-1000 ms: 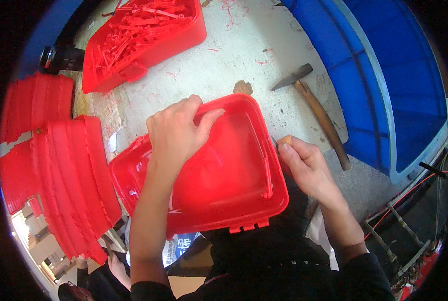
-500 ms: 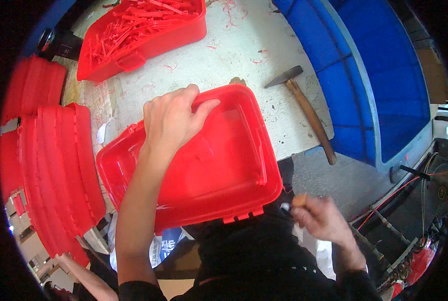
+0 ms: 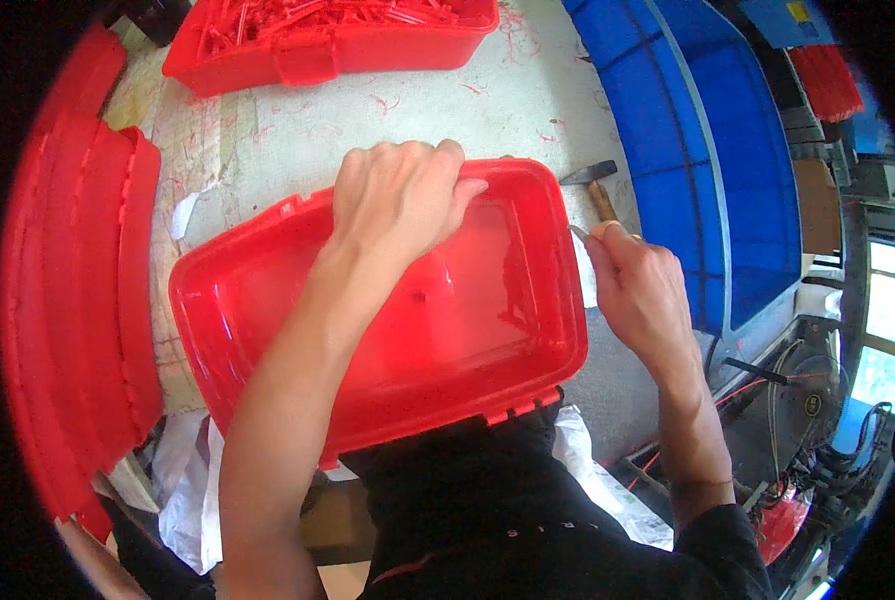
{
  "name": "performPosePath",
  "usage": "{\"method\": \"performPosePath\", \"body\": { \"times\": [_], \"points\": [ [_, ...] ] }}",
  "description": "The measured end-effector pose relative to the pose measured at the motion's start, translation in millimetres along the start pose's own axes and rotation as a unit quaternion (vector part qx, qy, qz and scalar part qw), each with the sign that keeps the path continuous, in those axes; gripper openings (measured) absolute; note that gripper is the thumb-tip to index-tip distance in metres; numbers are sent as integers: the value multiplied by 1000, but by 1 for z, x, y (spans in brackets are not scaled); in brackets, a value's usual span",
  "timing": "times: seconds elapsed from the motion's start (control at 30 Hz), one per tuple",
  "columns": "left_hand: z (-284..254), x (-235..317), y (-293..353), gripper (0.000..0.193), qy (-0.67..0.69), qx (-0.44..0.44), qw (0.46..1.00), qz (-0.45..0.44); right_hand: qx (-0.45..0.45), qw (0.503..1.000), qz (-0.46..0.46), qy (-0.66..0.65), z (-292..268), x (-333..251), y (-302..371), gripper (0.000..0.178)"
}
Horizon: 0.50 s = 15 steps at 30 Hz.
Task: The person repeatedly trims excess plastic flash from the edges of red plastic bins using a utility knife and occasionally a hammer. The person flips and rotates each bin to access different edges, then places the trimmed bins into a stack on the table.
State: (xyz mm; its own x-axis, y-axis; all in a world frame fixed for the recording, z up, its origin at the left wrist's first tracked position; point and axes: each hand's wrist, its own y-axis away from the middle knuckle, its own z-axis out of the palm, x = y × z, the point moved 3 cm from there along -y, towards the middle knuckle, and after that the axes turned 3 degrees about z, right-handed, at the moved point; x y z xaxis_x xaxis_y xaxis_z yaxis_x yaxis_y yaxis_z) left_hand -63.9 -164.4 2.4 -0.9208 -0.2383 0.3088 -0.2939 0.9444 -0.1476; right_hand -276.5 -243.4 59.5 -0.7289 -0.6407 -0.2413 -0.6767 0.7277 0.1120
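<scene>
A red plastic box shell (image 3: 437, 330), rectangular with rounded corners and hinge notches on its near edge, lies open side up before me at the table's near edge. My left hand (image 3: 397, 200) is closed over its far rim, thumb on the inside. Beside its right rim, my right hand (image 3: 642, 280) is closed round a small trimming knife (image 3: 579, 233), whose short blade tip is at the rim near the far right corner. Its handle is hidden in the fist. Just beyond that hand lies a hammer (image 3: 595, 180) with a wooden handle, partly covered.
Nested red box shells (image 3: 77, 290) are stacked at left. Farther off stands a red bin (image 3: 307, 55) full of red plastic scraps. Blue crates (image 3: 667, 150) line the right side. Red shavings dot the white tabletop (image 3: 367, 110). Another person's arm (image 3: 97, 560) shows at lower left.
My right hand has risen from below the box's near right corner to its right rim with the knife. The box has turned slightly; my left hand still grips its far rim.
</scene>
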Motion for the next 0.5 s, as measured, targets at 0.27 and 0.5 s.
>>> {"method": "performPosePath", "body": {
  "times": [0.27, 0.5],
  "points": [
    [-2, -6, -3, 40, -7, 3, 1000, -9, 6, 1000, 27, 4, 2, 1, 45, 9],
    [-1, -7, -3, 39, -10, -7, 1000, -4, -66, 996, 54, 26, -7, 7, 88, 10]
  ]
}}
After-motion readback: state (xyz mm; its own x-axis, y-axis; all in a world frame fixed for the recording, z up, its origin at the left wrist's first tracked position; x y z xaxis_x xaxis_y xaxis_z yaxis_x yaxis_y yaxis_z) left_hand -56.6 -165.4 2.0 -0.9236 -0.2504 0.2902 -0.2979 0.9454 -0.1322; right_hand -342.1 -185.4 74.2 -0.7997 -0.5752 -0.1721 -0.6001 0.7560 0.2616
